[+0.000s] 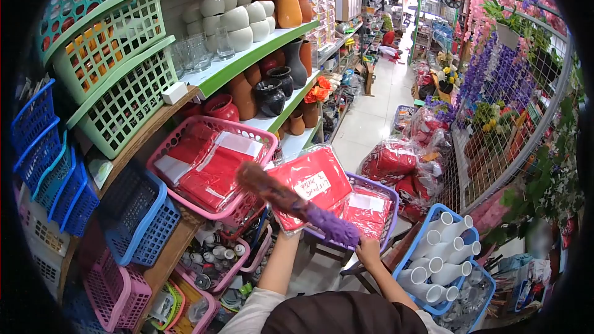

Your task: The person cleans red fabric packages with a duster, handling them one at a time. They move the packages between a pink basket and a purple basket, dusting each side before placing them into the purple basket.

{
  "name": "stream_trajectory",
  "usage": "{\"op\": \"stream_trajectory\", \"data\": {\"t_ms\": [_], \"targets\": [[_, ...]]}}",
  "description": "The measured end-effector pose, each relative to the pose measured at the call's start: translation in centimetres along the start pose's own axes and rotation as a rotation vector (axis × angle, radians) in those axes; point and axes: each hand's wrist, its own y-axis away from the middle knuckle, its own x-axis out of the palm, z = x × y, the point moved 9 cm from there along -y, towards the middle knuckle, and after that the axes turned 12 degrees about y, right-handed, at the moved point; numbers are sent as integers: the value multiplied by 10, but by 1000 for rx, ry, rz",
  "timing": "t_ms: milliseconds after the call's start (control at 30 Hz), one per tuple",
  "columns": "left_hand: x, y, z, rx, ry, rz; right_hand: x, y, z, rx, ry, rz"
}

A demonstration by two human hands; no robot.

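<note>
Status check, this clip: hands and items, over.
Left hand holds red plastic-wrapped packet. Right hand holds purple-handled duster, laid across packet. Nothing blocking.

duster (300,207) — fuzzy head, purple plastic | red packet (291,179) — glossy film | pink basket (238,210) plastic

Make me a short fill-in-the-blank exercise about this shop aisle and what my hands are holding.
The right hand grips a duster by its ___ handle.
The left hand holds up a red packet bearing a ___ label.
The plastic basket of red packets left of the duster is ___.
Missing words: purple; white; pink.
</note>
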Motion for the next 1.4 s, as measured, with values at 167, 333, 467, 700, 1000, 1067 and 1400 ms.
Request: {"op": "stream_trajectory", "data": {"t_ms": [167, 333, 467, 700, 1000, 1067, 1400], "targets": [[69, -34, 66, -86, -72, -39, 28, -24, -30, 191, -117, -76], [65, -14, 60, -113, -125, -96, 75, -47, -60, 324, -154, 21], [57, -5, 64, -128, -156, -146, 110, -66, -78, 393, -62, 90], [43, 9, 82, -183, -193, -240, 141, -64, -96, 438, 107, 124], [54, 5, 104, -214, -257, -334, 89, -76, -74, 381, 227, -90], [56, 1, 107, -222, -269, -355, 101, -81, -82, 407, -829, -157], [74, -11, 139, -251, -337, -483, -5, -68, 62, 308, -2113, 101]]}}
